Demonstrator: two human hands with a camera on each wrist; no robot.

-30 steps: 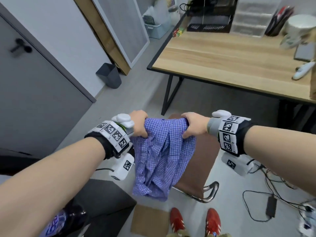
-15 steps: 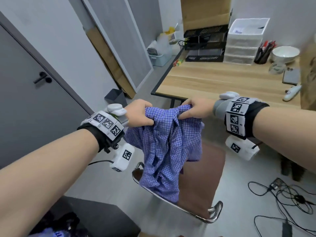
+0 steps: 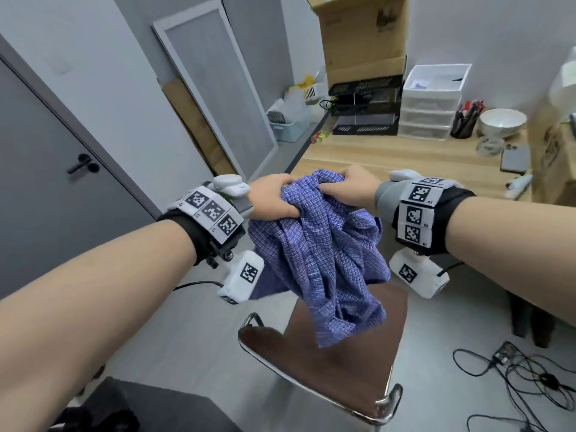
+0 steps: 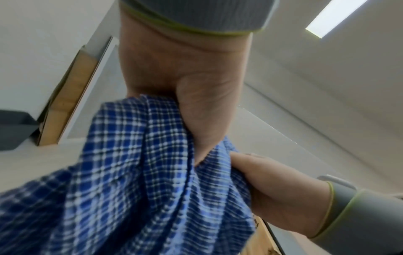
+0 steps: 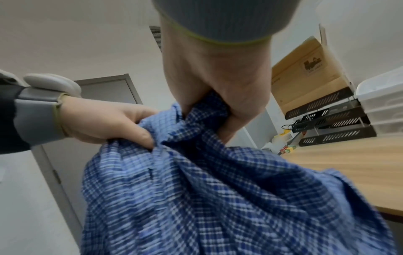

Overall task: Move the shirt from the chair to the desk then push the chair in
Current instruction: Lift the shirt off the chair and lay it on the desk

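Observation:
A blue checked shirt [image 3: 321, 260] hangs bunched in the air above the brown chair seat [image 3: 336, 363]. My left hand [image 3: 276, 202] grips its top left part, fingers curled into the cloth. My right hand [image 3: 350, 188] grips the top right part, close beside the left. The shirt's top sits at the near edge of the wooden desk [image 3: 405, 157]; its hem dangles over the seat. From the left wrist, the shirt [image 4: 139, 181] fills the lower frame under my left hand [image 4: 196, 107]. In the right wrist view my right hand [image 5: 224, 103] clutches the shirt [image 5: 207, 198] beside the desk [image 5: 348, 163].
On the desk's far side stand black paper trays [image 3: 364, 110], white drawers [image 3: 431, 107], a pen cup [image 3: 466, 121], a bowl [image 3: 501, 121] and a phone [image 3: 514, 159]. Cables [image 3: 514, 375] lie on the floor at the right. A grey door [image 3: 46, 169] is at the left.
Both hands have lifted the shirt off the chair and carried it up and forward toward the desk edge. My view has tilted up, so more of the desk shows.

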